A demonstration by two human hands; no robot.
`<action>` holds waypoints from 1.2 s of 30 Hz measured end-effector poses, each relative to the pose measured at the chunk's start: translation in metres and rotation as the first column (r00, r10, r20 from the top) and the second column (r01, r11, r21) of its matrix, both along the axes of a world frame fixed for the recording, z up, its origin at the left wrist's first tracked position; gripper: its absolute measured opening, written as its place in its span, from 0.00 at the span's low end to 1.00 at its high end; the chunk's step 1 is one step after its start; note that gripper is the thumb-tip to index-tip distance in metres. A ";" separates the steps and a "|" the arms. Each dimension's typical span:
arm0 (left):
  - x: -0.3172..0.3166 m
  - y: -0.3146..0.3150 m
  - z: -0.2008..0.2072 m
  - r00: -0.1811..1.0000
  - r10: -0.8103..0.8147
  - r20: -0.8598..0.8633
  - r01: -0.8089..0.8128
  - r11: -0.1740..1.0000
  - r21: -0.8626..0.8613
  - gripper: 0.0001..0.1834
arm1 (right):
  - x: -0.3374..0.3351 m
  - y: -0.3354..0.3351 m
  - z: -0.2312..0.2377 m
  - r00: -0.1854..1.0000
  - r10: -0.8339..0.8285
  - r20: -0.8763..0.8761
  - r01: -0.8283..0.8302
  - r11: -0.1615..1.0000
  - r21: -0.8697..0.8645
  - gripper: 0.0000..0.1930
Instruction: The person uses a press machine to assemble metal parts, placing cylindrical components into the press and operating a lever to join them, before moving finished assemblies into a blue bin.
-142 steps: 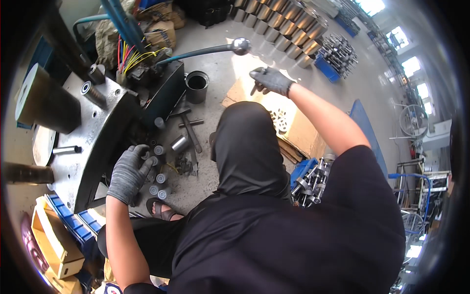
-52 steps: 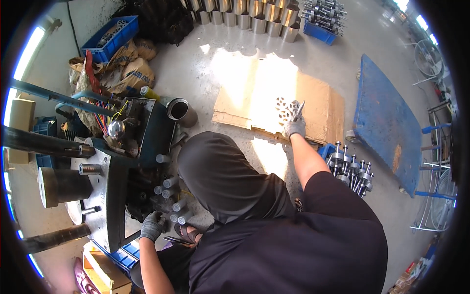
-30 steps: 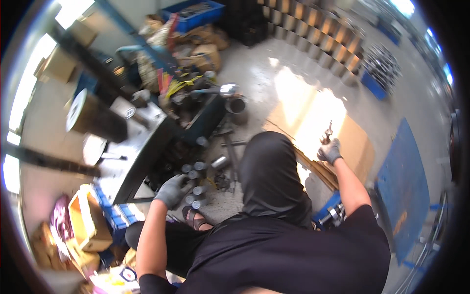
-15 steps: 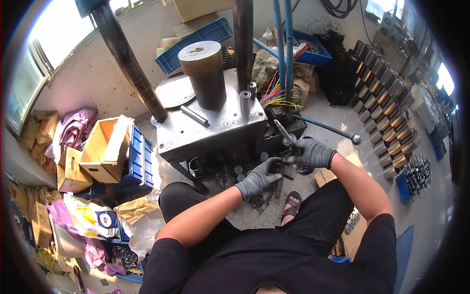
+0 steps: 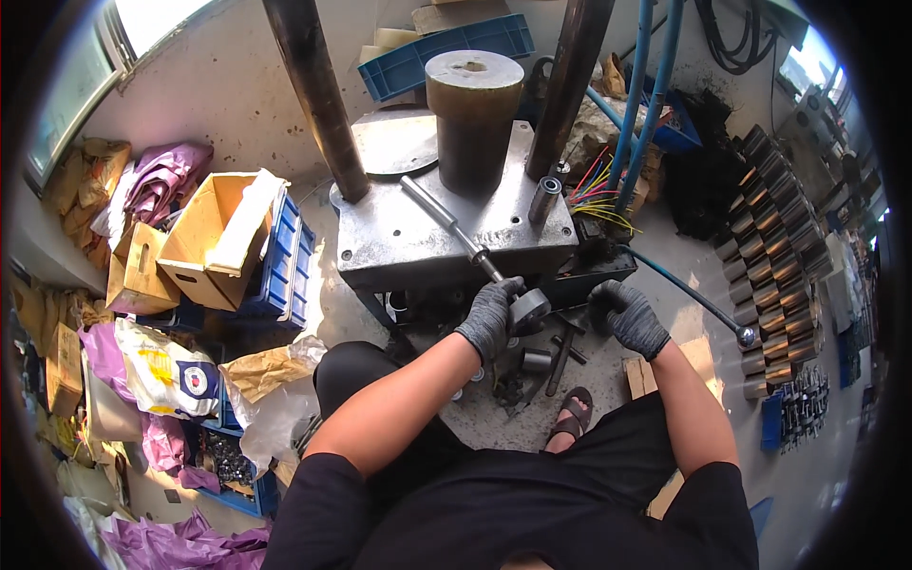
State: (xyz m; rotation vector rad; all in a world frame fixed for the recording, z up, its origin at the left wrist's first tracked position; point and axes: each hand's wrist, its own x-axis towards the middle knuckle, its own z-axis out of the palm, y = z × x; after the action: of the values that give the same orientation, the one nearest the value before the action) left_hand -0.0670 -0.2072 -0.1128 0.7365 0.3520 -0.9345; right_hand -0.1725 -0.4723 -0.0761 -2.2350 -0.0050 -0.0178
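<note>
My left hand (image 5: 488,321), in a grey knit glove, is closed around a slim metal shaft (image 5: 485,265) with a collar and a thick round end (image 5: 529,307) beside the fingers. The shaft slants up and left over the front edge of a steel press table (image 5: 380,255). Its far tip meets or overlaps in view the near end of a metal bar (image 5: 429,202) lying on the table; I cannot tell whether they touch. My right hand (image 5: 630,319), gloved too, is held apart to the right, its fingers loosely curled with nothing visible in them.
A thick steel cylinder (image 5: 475,123) stands on the table between two dark columns. A short metal sleeve (image 5: 545,199) is at its right corner. A ball-ended lever (image 5: 698,299) juts out on the right. Tools and metal parts (image 5: 560,356) lie on the floor below. Stacked metal tubes (image 5: 774,256) line the right.
The shaft has passed from my right hand to my left and swung toward the table. My right hand has let go and moved right. The view has shifted left.
</note>
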 end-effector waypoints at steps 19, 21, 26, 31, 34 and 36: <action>0.020 0.033 -0.034 0.746 -0.026 0.666 -0.373 0.812 0.449 0.12 | 0.000 -0.005 -0.005 0.882 0.301 -0.362 -0.407 0.873 -0.267 0.17; 0.018 0.035 -0.028 0.670 -0.003 0.742 -0.433 0.811 0.394 0.11 | -0.002 -0.007 0.002 0.866 0.288 -0.410 -0.430 0.846 -0.314 0.20; 0.027 0.036 0.023 0.521 0.020 0.853 -0.491 0.825 0.280 0.08 | -0.001 -0.005 0.012 0.814 0.268 -0.516 -0.489 0.796 -0.358 0.20; 0.064 0.035 0.115 0.283 0.155 0.947 -0.440 0.898 -0.016 0.08 | 0.006 0.003 0.017 0.802 0.339 -0.492 -0.535 0.774 -0.339 0.15; 0.103 0.033 0.170 0.141 0.216 0.966 -0.213 0.960 -0.183 0.08 | 0.008 0.005 0.020 0.791 0.384 -0.477 -0.573 0.737 -0.357 0.16; 0.141 0.026 0.200 0.004 0.184 0.983 -0.277 0.945 -0.176 0.08 | 0.008 0.004 0.022 0.804 0.382 -0.455 -0.547 0.776 -0.315 0.15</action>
State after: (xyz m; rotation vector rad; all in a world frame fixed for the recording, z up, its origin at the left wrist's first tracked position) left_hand 0.0738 -0.1813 0.0875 1.1923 -0.8111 0.1419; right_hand -0.1641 -0.4679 -0.0542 -2.5831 -0.4119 0.7556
